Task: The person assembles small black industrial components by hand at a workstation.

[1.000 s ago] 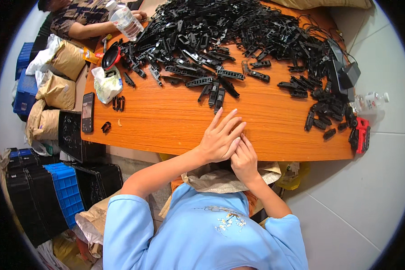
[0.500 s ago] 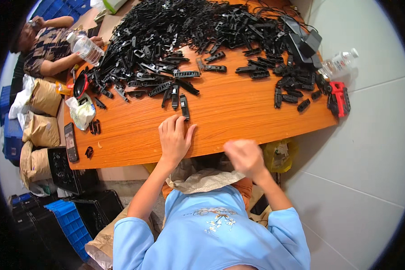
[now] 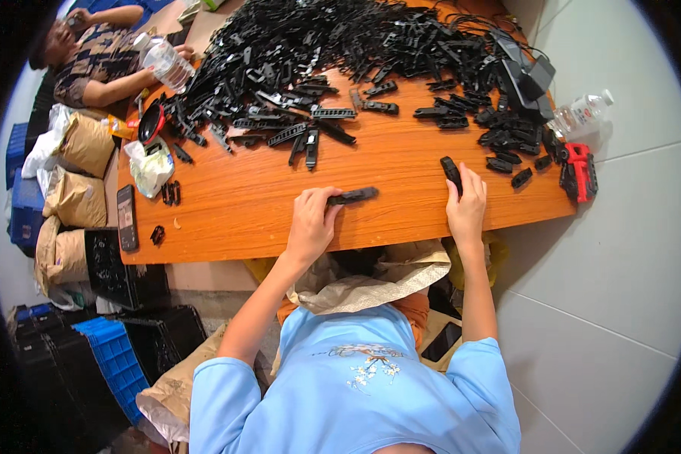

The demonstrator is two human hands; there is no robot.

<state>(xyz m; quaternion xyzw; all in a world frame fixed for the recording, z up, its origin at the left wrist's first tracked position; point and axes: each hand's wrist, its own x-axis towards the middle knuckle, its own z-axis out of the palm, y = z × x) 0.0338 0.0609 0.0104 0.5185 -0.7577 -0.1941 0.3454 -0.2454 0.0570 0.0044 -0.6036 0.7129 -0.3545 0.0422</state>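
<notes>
Above the near part of the wooden table, my left hand pinches one end of a long, narrow black plastic part, which points to the right. To its right, my right hand grips a shorter black plastic part between thumb and fingers, tilted up and left. The two parts are apart. Just beyond my left hand lies a similar long black part at the edge of the big pile of black parts. A smaller group of short black parts lies beyond my right hand.
An open woven sack is at my lap under the table edge. A red and black tool and a plastic bottle are at right. A phone lies at left. Another person sits at far left, beside a bottle.
My left hand has lifted the long black part from the table and turned it sideways. My right hand has moved from above the sack to the right and now holds a short black part.
</notes>
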